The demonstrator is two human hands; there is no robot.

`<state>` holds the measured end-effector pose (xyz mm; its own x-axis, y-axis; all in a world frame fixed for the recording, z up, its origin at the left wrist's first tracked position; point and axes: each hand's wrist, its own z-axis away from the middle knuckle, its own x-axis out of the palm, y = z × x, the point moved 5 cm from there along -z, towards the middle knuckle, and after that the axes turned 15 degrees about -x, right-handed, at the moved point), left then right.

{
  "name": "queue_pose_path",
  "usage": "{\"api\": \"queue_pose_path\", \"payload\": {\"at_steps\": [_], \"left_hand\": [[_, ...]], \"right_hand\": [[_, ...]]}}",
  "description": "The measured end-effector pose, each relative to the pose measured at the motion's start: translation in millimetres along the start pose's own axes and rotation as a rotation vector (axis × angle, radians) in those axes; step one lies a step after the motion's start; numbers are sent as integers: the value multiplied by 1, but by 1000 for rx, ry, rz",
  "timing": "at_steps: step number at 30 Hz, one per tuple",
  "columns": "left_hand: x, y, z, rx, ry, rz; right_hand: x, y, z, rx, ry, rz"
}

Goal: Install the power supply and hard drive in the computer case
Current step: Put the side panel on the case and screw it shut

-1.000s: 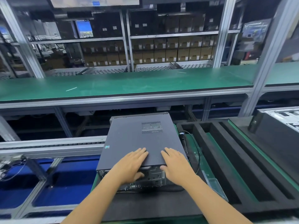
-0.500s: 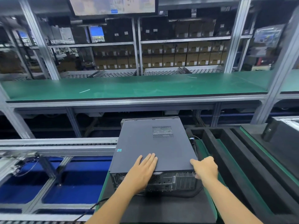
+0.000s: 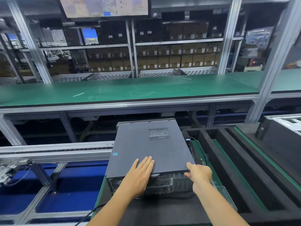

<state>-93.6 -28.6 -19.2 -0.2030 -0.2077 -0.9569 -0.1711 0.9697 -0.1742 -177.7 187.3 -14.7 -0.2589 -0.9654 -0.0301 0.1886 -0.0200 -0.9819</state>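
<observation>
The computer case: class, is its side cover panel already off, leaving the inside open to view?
No. The dark cover panel lies closed over the computer case, with the left hand flat on it and the right hand gripping its near corner.

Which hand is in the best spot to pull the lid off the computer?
Probably the right hand: it pinches the near right corner of the lid. The left hand only lies flat on top.

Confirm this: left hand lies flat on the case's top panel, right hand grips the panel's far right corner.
Wrong corner. In the head view the right hand grips the near right corner of the case's top panel. The left hand does lie flat on it.
</observation>
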Motion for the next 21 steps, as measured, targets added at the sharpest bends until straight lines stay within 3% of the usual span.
{"api": "queue_pose_path", "payload": {"at_steps": [4,8,9,11,13,14,21], "left_hand": [[-3,2,-1,25,9,1],[-4,4,-1,54,88,20],[-7,3,-2,46,77,33],[-12,4,-2,1,29,60],[-12,4,-3,-36,-8,90],[-10,3,-3,-47,-18,125],[-8,-8,-9,-176,-16,348]], "right_hand": [[-4,-4,-3,-81,-87,132],[-10,-34,-3,-521,-294,982],[-7,-41,-2,-624,-338,1069],[1,-40,-6,-675,-562,1033],[12,-30,-5,-592,-859,997],[16,-26,-3,-586,-933,1011],[17,-22,-21,-641,-862,957]]}}
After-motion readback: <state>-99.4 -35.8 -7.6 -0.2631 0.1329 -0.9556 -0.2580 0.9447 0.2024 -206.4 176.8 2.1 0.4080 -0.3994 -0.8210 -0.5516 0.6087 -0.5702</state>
